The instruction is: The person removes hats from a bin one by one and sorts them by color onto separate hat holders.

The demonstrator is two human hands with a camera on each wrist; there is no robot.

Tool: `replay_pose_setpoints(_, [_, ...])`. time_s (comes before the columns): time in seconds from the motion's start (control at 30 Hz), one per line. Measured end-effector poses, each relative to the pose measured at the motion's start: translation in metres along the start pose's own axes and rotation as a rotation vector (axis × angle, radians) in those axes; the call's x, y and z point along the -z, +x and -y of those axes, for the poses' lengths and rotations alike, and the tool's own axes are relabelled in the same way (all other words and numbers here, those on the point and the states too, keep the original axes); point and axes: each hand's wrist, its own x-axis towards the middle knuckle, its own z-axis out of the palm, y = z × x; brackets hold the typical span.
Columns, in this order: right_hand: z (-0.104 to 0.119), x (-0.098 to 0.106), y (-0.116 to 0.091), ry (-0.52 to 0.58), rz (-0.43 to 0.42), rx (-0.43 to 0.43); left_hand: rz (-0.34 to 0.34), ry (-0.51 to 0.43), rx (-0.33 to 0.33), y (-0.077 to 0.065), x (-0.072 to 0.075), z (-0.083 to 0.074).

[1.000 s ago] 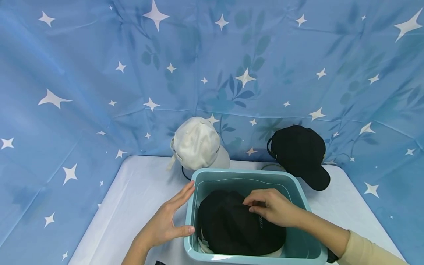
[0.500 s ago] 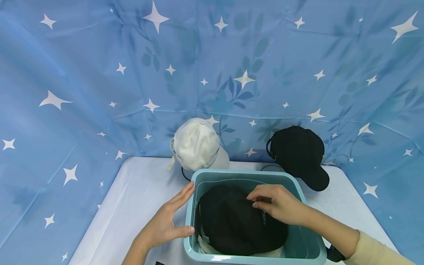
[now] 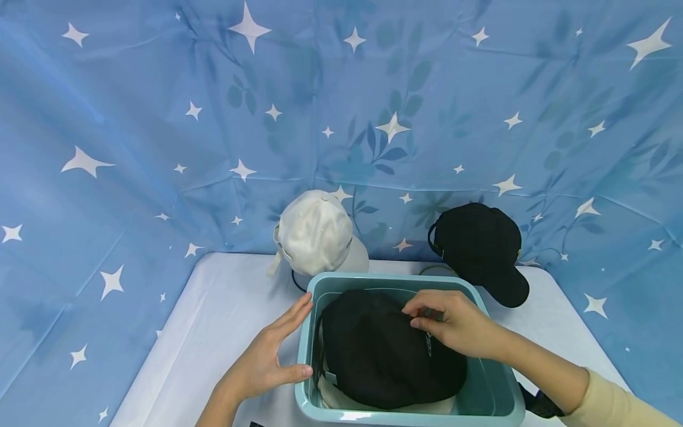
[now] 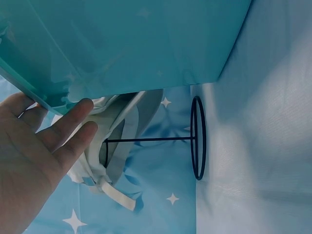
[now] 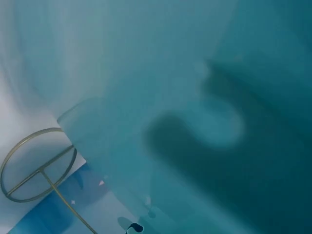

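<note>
Two hands are at work at one blue-green tub (image 3: 395, 277) on the white desk (image 3: 213, 314). The left hand (image 3: 267, 362) has its fingers straight and spread, its tips against the tub's side; the right hand (image 3: 453, 323), well apart from it, pinches the crown of a black cap (image 3: 384, 362) inside the tub.

Three caps can be counted for certain: that one, a white cap (image 3: 315, 234) and a second black cap (image 3: 477, 243), both behind the tub. There are two wire stands, a black stand (image 4: 161, 139) under the white cap and a brass-coloured stand (image 5: 41, 170) near the second black cap; how the latter joins its cap is hidden.

Pale cloth (image 3: 338, 396) lies mostly covered beneath the held cap, and what it is cannot be told. The lettering (image 3: 428, 344) is partly covered and unreadable, and a dark object (image 3: 256, 424) is cut off by the bottom edge. The right wrist view is mostly the tub's blurred wall.

Compared with a second earlier, the held cap and the right hand have shifted slightly rightward and toward the tub's far side, baring more cloth at the near side. The left hand is where it was.
</note>
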Motion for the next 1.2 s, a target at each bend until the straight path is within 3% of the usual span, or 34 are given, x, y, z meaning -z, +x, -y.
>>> replay_pose_setpoints(0.43, [0.005, 0.014, -0.005, -0.015, -0.022, -0.028, 0.0, 0.01, -0.017, 0.0, 0.0, 0.001])
replay_pose_setpoints(0.87, [0.018, 0.028, 0.002, -0.067, -0.099, 0.104, -0.007, 0.013, -0.018, 0.0, 0.0, 0.001])
replay_pose_setpoints(1.2, [0.027, 0.042, 0.005, -0.08, -0.147, 0.16, -0.003, 0.004, -0.002, -0.001, -0.001, 0.001])
